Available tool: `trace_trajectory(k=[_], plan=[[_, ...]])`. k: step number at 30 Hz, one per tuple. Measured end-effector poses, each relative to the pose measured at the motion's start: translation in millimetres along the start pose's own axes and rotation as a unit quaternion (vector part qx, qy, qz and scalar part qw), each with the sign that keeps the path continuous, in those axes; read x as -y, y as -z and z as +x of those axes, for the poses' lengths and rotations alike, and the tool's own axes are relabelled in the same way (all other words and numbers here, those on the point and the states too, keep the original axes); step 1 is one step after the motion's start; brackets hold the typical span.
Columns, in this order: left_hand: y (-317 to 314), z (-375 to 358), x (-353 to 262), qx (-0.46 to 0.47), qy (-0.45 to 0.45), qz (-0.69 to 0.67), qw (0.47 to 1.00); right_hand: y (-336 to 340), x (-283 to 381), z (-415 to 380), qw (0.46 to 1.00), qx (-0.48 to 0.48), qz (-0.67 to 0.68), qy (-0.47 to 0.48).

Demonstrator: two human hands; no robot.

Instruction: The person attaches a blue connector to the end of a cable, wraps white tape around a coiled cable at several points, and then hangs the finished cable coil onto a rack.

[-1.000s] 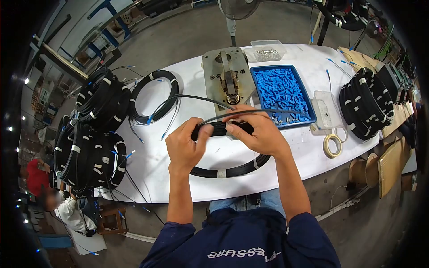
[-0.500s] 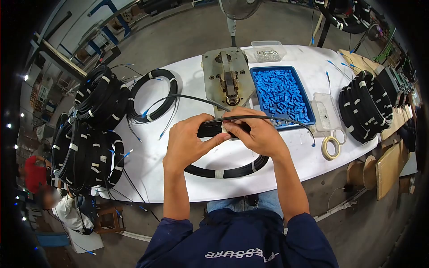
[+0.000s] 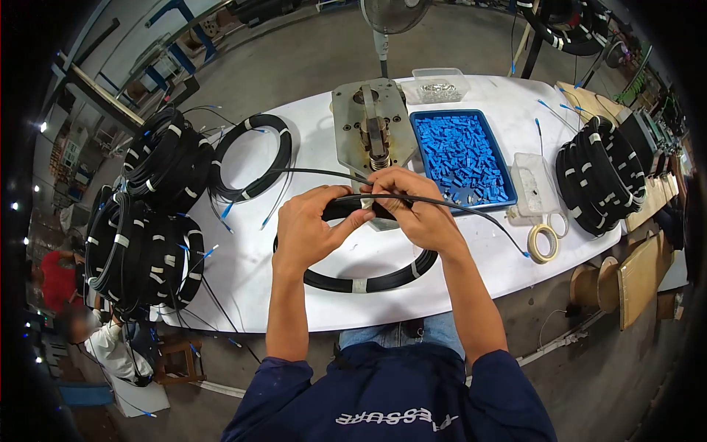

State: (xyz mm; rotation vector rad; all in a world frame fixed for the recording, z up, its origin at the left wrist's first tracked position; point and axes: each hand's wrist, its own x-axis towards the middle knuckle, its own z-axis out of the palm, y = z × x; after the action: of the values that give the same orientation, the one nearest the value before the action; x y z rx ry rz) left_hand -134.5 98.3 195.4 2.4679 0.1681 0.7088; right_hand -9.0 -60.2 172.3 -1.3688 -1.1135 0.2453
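Note:
A black cable coil [image 3: 390, 282] lies in front of me on the white table, its near side bound with pale tape bands. My left hand [image 3: 311, 225] is closed round the coil's far side, thumb pointing right. Beside it my right hand [image 3: 421, 214] pinches the coil, its fingertips at a pale piece of tape [image 3: 366, 203] between the hands. One loose cable end [image 3: 482, 214] runs over my right hand to a blue tip at the lower right. Another loose length [image 3: 317, 171] stretches left from my fingers. The fingertips partly hide the tape.
Beyond my hands stands a metal press [image 3: 372, 121]. Right of it are a blue tray [image 3: 508, 177] of small blue connectors, clear plastic boxes [image 3: 537, 188] and tape rolls [image 3: 543, 244]. Stacked coils [image 3: 140, 250] stand left, more coils [image 3: 600, 177] right. A person [image 3: 121, 346] sits at lower left.
The loose end on the right has swung further out and down. On the left, the other length's blue tip has dropped lower. My right fingers have shifted slightly at the tape.

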Motion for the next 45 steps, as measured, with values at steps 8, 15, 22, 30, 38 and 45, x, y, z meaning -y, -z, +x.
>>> trace_trajectory(k=[8,15,22,30,38,45], plan=[[-4,4,-4,0.02,-0.006,0.02,1.0,10,4,0,0.999,0.037,-0.024,0.006],[-2,-2,-8,0.009,-0.001,0.039,0.999,6,10,0,0.979,-0.003,0.096,-0.181],[-2,-5,-4,-0.016,-0.042,0.044,0.998,4,11,3,0.976,-0.003,0.086,-0.202],[2,-11,-13,-0.009,-0.03,0.045,0.999,0,13,6,0.969,-0.02,0.063,-0.24],[4,-13,-16,-0.02,-0.034,-0.016,0.999,-3,16,7,0.97,-0.023,0.044,-0.239],[9,-10,-9,0.05,-0.049,-0.109,0.992,2,7,7,0.984,-0.022,0.047,-0.168]])
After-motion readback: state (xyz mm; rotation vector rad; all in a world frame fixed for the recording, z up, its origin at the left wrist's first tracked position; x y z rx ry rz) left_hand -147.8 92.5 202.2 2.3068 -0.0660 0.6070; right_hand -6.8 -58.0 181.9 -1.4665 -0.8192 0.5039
